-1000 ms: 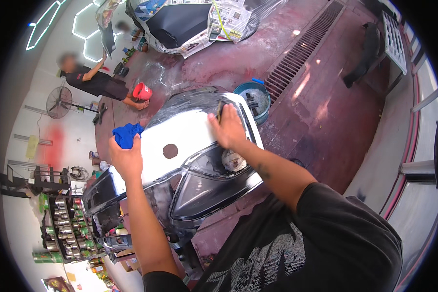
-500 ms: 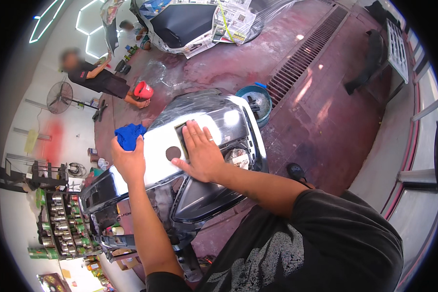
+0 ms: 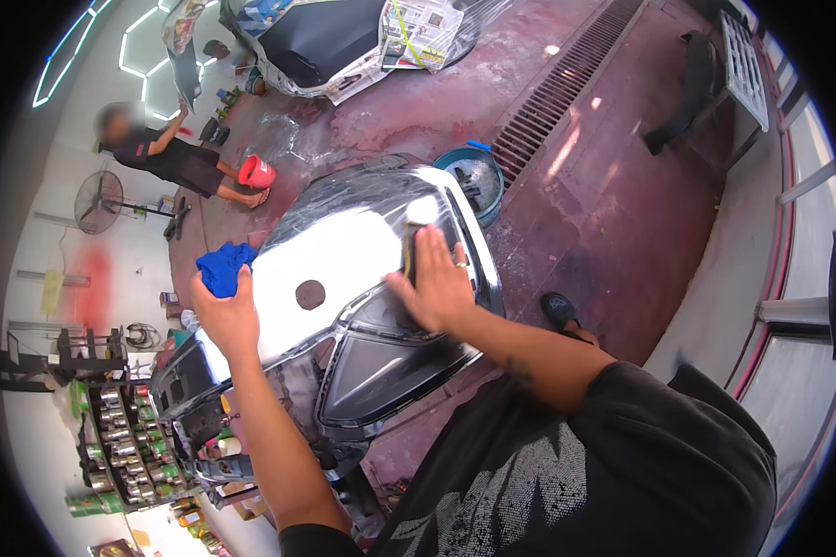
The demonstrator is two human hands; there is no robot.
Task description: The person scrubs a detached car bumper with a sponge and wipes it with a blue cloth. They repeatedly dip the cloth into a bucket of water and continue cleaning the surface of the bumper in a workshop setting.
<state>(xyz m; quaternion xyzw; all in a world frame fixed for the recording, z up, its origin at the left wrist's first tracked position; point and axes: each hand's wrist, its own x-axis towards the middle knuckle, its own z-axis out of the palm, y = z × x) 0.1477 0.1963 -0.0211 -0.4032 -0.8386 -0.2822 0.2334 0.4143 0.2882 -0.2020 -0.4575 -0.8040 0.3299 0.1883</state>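
A large car bumper (image 3: 339,246), glossy and silver-white under bright reflections with black trim, stands in front of me. My left hand (image 3: 228,320) grips a crumpled blue cloth (image 3: 225,269) at the bumper's left edge. On the right part of the painted surface, my right hand (image 3: 439,286) presses a dark sanding pad (image 3: 408,249) with its fingers stretched flat over it. Most of the pad is hidden under the fingers. A round dark spot (image 3: 310,295) shows on the bumper between my hands.
Beyond the bumper are a teal tub (image 3: 495,190) of water, a red bucket (image 3: 256,172) and a floor grate (image 3: 567,93). A co-worker (image 3: 167,160) stands far left near a fan (image 3: 98,201). Shelves of cans (image 3: 125,441) line the left wall; a paper-masked car part (image 3: 320,46) is behind.
My right hand has slid the sanding pad rightward across the bumper, away from the round spot. My left hand keeps the blue cloth at the left edge. The whole view has shifted slightly.
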